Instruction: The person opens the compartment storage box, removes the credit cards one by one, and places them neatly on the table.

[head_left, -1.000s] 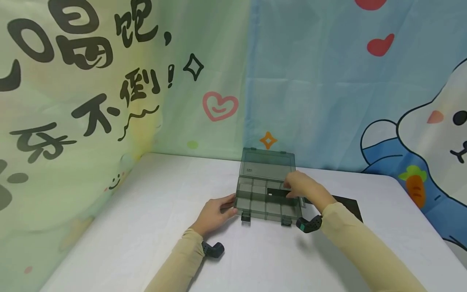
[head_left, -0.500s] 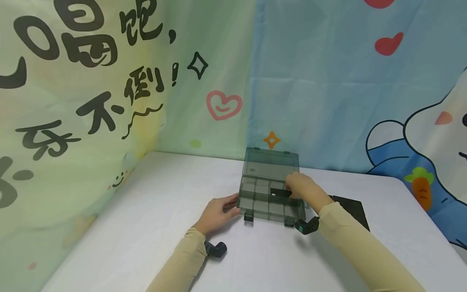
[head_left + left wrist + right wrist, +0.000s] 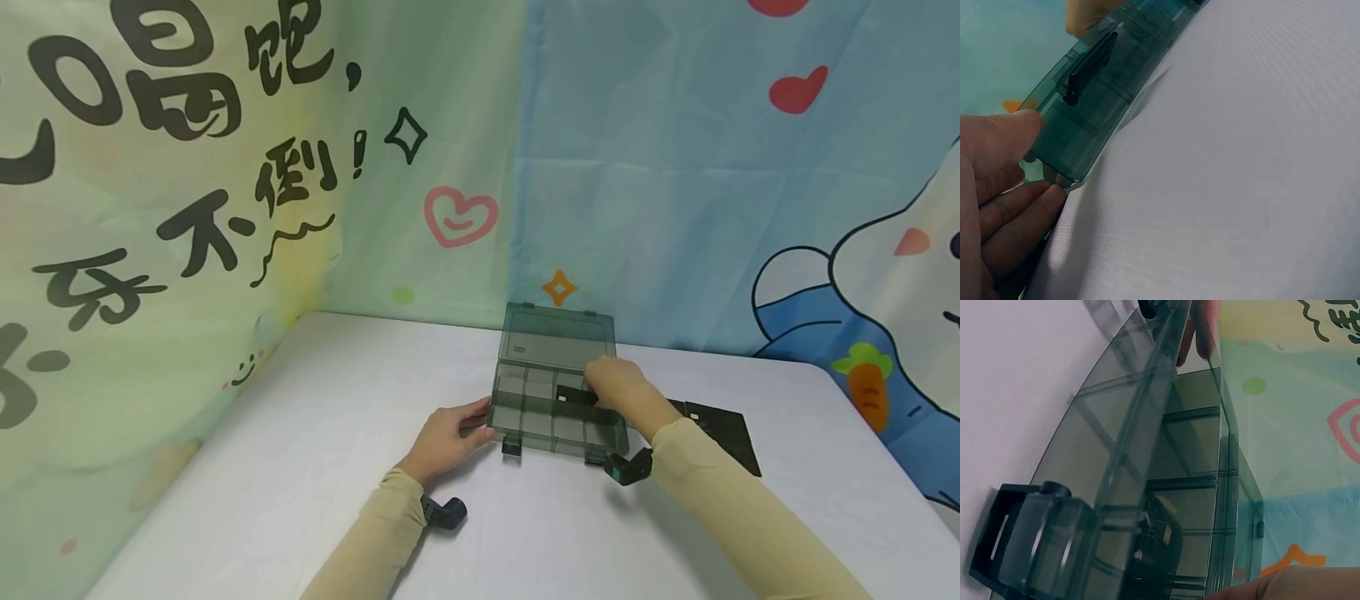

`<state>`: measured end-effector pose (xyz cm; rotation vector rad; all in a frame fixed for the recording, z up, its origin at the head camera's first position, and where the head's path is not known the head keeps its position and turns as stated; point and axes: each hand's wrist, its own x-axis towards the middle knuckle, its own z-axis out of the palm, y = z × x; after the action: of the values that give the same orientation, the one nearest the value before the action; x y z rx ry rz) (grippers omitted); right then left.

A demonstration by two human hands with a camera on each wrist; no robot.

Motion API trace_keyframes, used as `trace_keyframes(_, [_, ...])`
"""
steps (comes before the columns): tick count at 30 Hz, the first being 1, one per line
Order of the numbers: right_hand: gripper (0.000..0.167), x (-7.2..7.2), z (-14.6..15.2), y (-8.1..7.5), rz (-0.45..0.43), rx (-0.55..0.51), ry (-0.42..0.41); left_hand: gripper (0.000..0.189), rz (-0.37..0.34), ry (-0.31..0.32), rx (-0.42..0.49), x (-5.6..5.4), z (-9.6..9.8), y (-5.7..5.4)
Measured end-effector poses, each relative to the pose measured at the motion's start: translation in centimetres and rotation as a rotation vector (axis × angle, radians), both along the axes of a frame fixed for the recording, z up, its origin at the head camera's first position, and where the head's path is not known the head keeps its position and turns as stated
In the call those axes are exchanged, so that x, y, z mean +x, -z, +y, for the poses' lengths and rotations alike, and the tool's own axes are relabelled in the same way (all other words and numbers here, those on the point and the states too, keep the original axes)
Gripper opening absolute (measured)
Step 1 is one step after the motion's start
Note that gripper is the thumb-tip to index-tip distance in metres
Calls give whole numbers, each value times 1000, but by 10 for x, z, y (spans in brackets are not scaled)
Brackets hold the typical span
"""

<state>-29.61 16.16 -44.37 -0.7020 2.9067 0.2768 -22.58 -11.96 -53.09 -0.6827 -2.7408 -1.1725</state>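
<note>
A see-through grey plastic compartment box (image 3: 528, 433) stands on the table with its lid (image 3: 558, 342) swung back. My left hand (image 3: 442, 442) grips its left end; in the left wrist view the thumb (image 3: 1007, 137) lies on the top edge and the fingers are low at the corner. My right hand (image 3: 622, 387) reaches down into the box's right side, fingers curled at the right end of a flat black piece (image 3: 573, 395) with a small pale mark. The right fingertips are hidden. Through the wall, the right wrist view shows this black piece (image 3: 1157, 544) in the compartments.
A flat black sheet-like thing (image 3: 723, 433) with a small white mark lies right of the box, partly behind the right forearm. Two dark latches (image 3: 512, 446) jut from the box's front. A printed cloth (image 3: 637, 208) hangs behind the white table (image 3: 375, 367).
The head view has shifted slightly. My right hand has edged left over the black piece, its fingers less visible than before. The left hand and the box stay together in place.
</note>
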Motion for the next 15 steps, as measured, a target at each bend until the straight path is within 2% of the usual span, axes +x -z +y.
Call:
trace_keyframes(9, [15,-2,0,2,-9,23,26,59,1,-2,-10,-1,-1,2])
trace_keyframes(15, [20,-1,5,2,15,-32,-10,59,9,3,-13,0,-2,-1])
